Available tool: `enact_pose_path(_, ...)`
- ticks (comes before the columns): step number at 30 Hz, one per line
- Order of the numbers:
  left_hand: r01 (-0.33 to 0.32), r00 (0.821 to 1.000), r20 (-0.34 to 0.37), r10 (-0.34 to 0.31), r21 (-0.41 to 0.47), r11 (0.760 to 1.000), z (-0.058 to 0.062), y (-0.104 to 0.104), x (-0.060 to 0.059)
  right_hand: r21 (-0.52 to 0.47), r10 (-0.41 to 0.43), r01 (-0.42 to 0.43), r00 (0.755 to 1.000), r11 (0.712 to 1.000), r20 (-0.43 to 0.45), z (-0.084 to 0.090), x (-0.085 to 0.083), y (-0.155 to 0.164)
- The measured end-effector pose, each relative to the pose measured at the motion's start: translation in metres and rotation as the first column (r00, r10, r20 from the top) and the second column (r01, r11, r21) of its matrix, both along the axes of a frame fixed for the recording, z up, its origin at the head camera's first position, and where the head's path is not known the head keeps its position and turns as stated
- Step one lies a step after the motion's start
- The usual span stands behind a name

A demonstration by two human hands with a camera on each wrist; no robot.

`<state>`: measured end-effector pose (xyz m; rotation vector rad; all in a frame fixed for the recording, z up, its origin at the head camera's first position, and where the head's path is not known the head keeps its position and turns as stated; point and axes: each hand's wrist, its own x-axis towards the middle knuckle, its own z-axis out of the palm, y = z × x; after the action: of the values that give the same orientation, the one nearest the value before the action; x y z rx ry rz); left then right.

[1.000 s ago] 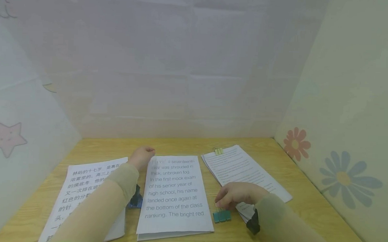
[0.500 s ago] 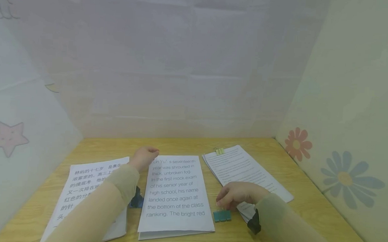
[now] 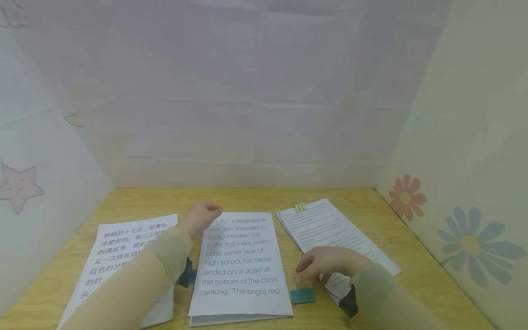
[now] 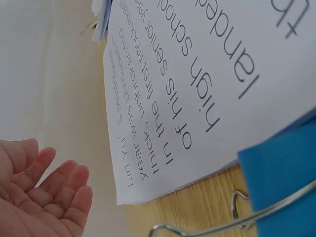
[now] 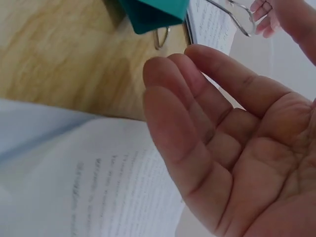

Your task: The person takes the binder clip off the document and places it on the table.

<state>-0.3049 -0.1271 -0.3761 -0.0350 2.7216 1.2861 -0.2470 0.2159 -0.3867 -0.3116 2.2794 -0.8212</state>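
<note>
The right hand [image 3: 328, 267] hovers, fingers relaxed, just above the teal clip [image 3: 303, 295] beside the middle paper stack [image 3: 238, 266]; the left hand [image 3: 198, 217], seemingly loose, rests at that stack's top corner.

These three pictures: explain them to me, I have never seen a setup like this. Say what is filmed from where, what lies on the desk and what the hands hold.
No machine here: a person works with two bare hands and wears three cameras. The wide picture comes from the head, looking down at a wooden desk. The other two come from the wrists, so each shows its own palm very close.

On the desk lie three sets of paper: Chinese sheets on the left, an English stack in the middle, and a clipped stack on the right with a small yellow clip at its top. A teal clip lies beside the middle stack, and a blue clip sits by the left sleeve.

The left hand is at the English stack's top left corner. The right hand hovers just above the teal clip. Both palms look relaxed, and neither holds anything.
</note>
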Motion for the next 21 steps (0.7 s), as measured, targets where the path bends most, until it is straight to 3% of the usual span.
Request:
enact_pose_path(16, 0.087, 0.996, 0.001, -0.087, 0.045, 0.995, 0.005, 0.023, 0.013, 0.069, 0.067, -0.061, 0.992, 0.996, -0.103, 0.036, -0.02, 0.019)
enact_pose_path(21, 0.125, 0.992, 0.009, -0.126, 0.062, 0.99, 0.004, 0.032, 0.017, 0.049, 0.012, -0.006, 0.992, 0.999, -0.125, 0.044, -0.032, 0.029)
